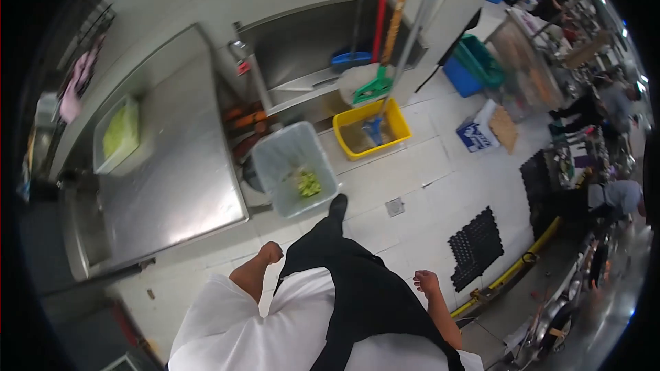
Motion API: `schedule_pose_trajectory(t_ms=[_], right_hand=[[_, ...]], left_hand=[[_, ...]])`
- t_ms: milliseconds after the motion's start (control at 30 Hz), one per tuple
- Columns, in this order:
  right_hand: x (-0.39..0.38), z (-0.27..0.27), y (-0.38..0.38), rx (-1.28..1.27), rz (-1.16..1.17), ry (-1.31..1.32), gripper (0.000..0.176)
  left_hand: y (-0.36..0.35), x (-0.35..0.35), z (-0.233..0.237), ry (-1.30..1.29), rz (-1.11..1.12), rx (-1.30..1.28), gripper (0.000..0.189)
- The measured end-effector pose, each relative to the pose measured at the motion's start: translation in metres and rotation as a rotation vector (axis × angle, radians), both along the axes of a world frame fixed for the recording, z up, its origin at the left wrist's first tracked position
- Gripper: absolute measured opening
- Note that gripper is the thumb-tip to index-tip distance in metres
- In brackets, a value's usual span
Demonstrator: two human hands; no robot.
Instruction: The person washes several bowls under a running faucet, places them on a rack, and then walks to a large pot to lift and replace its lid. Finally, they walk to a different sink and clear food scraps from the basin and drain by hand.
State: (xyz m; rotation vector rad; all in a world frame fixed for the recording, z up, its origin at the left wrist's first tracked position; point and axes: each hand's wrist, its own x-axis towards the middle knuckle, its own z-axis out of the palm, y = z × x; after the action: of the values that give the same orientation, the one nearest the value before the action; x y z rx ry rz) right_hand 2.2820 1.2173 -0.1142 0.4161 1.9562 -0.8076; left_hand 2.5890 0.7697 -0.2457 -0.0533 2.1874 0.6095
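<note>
My left hand [271,252] hangs beside my body with its fingers curled, near the front edge of a steel table [185,124]. Nothing shows in it. On my other side, my right hand [426,282] hangs over the tiled floor, its fingers loosely bent in and no object visible in them. Ahead of my foot stands a grey bin [275,165] with some green vegetable scraps [308,183] at the bottom. A clear tub [128,148] holding pale green, shredded-looking food [120,130] sits on the table's far left. Neither hand touches any of these.
A yellow mop bucket [405,130] stands below a steel sink [295,24], with several long handles leaning there. A black floor mat [476,247], a cardboard box [478,130] and blue and green bins [474,62] are to the right. Other people work along the far right.
</note>
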Motion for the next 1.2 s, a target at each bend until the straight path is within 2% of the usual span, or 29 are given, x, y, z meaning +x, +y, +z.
schedule_pose_trajectory(t_ms=[133,167,300,333,400,433,500,533,567,600,633,667,700,733,767,833,867,933,967,1033,1133,1200], right_hand=[[-0.051,0.022,0.014,0.09,-0.021,0.079,0.021],[-0.061,0.024,0.019,0.062,-0.054,0.138,0.022],[-0.084,0.024,0.007,-0.09,-0.228,0.302,0.022],[-0.084,0.016,0.001,-0.107,-0.224,0.318,0.022],[-0.08,0.001,-0.015,-0.1,-0.074,0.404,0.025],[-0.075,-0.003,-0.022,-0.097,-0.034,0.398,0.025],[-0.063,-0.018,-0.031,-0.119,-0.134,0.292,0.026],[-0.055,-0.039,-0.025,-0.104,-0.142,0.24,0.026],[-0.051,-0.033,-0.026,-0.076,-0.108,0.19,0.026],[-0.043,-0.047,-0.019,-0.062,-0.141,0.149,0.025],[-0.035,-0.072,-0.003,-0.058,-0.051,0.164,0.023],[-0.037,-0.066,-0.003,-0.016,-0.18,0.0,0.018],[-0.038,-0.086,0.015,-0.03,-0.019,-0.042,0.012],[-0.022,-0.132,0.048,-0.19,0.271,0.278,0.01],[-0.047,-0.09,0.031,-0.01,-0.252,-0.191,0.01],[-0.078,-0.075,0.038,0.027,-0.254,-0.279,0.01],[-0.103,-0.069,0.042,0.035,-0.254,-0.302,0.01],[-0.168,-0.069,0.049,0.023,-0.158,-0.229,0.01],[-0.195,-0.07,0.054,0.012,-0.101,-0.161,0.01],[-0.27,-0.091,0.068,-0.077,-0.036,-0.117,0.016],[-0.39,-0.093,0.05,0.002,0.128,0.171,0.02],[-0.458,-0.087,0.027,-0.109,0.063,0.275,0.022]], left_hand=[[-0.012,-0.116,0.021,0.139,0.606,0.105,0.022],[-0.017,-0.145,0.002,0.108,0.828,0.199,0.021],[-0.051,-0.255,0.005,0.313,0.655,0.164,0.022],[-0.06,-0.278,0.008,0.325,0.599,0.178,0.022],[-0.074,-0.321,0.021,0.262,0.731,0.215,0.02],[-0.078,-0.339,0.029,0.267,0.698,0.221,0.02],[-0.082,-0.371,0.048,0.275,0.584,0.057,0.02],[-0.082,-0.384,0.046,0.275,0.567,0.055,0.02],[-0.082,-0.392,0.043,0.279,0.545,0.032,0.02],[-0.084,-0.396,0.038,0.282,0.525,0.007,0.02],[-0.088,-0.399,0.019,0.318,0.452,0.035,0.02],[-0.088,-0.4,0.01,0.318,0.444,0.03,0.02],[-0.085,-0.405,0.004,0.217,0.443,0.02,0.019],[-0.079,-0.409,0.002,0.114,0.452,0.011,0.019],[-0.074,-0.412,0.004,0.113,0.467,0.004,0.019],[-0.065,-0.417,0.018,0.207,0.071,-0.016,0.018],[-0.055,-0.425,0.029,0.206,0.102,-0.025,0.018],[-0.037,-0.458,0.052,0.193,-0.007,-0.124,0.019],[-0.033,-0.471,0.056,0.191,0.026,-0.134,0.019],[-0.019,-0.488,0.062,0.272,0.557,0.041,0.021],[-0.007,-0.511,0.082,0.36,0.672,0.035,0.023],[0.005,-0.514,0.094,0.361,0.751,0.025,0.024]])
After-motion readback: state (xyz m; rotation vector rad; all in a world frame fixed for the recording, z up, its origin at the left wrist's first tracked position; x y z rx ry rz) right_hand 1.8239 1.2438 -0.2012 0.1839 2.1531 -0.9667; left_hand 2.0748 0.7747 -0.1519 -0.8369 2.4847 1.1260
